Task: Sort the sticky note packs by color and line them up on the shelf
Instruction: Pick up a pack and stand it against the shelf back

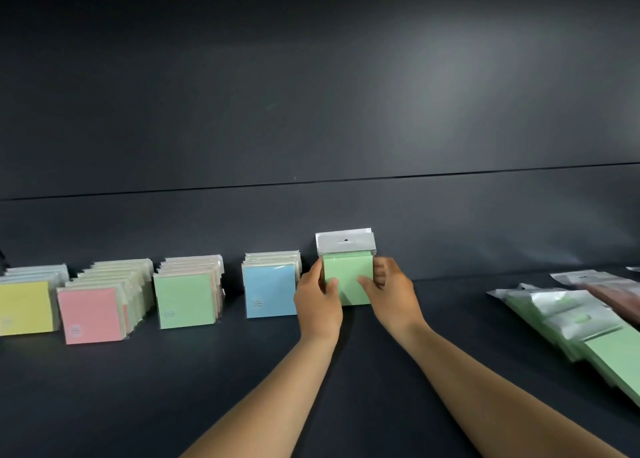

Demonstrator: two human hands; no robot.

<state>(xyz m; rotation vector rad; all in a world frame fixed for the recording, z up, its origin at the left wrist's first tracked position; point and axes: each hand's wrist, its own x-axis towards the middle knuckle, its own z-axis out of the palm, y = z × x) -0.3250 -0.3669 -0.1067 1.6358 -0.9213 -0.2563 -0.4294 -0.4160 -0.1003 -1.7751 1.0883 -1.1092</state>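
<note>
Both forearms reach far across the dark shelf (346, 371). An upright green sticky note pack (347, 277) is gripped at its side edges by the left hand (317, 300) and right hand (388, 293), just right of the blue row (270, 289); the green row (187, 295) lies further left.

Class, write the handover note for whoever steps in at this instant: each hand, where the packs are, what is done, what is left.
Left hand and right hand both grip a green pack, upright on the shelf, right of the blue row.
Done: four upright rows to the left, fronted by yellow, pink, green and blue. The pink-fronted row seems to have paler packs behind it.
Left: the loose pile of green packs lying flat at the right, with darker reddish packs behind.
</note>
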